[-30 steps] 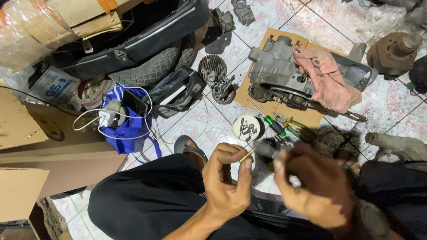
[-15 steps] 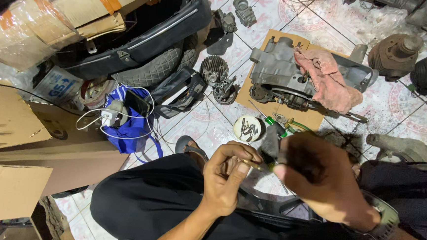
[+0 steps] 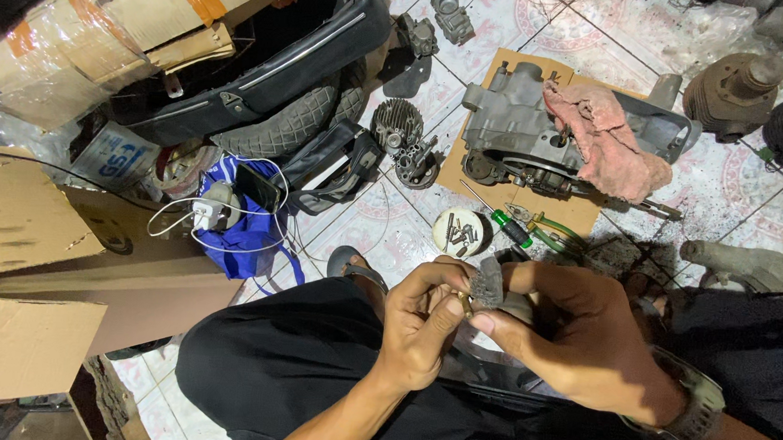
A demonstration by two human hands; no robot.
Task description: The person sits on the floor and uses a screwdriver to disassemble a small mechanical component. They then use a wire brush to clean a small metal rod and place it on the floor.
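Observation:
Over my dark-trousered lap, my left hand (image 3: 421, 326) pinches a small brass-coloured part (image 3: 464, 302) between thumb and fingers. My right hand (image 3: 575, 335), with a watch on the wrist, grips a grey ribbed metal part (image 3: 489, 282) right beside it. The fingertips of both hands meet at the brass part. Just beyond them on the tiled floor lies a small round white dish (image 3: 461, 231) with several screws in it, and next to it a green-handled screwdriver (image 3: 500, 219).
An engine casing (image 3: 515, 119) with a pink rag (image 3: 606, 143) sits on cardboard (image 3: 582, 209) ahead. A tyre (image 3: 288, 128), black seat (image 3: 265, 58), blue bag (image 3: 246, 229) with a white charger, and cardboard boxes (image 3: 19, 233) crowd the left. More engine parts (image 3: 735, 87) lie far right.
My hands have come together at the centre of my lap; the left hand now pinches the brass part against the grey part in my right hand. The view has shifted slightly.

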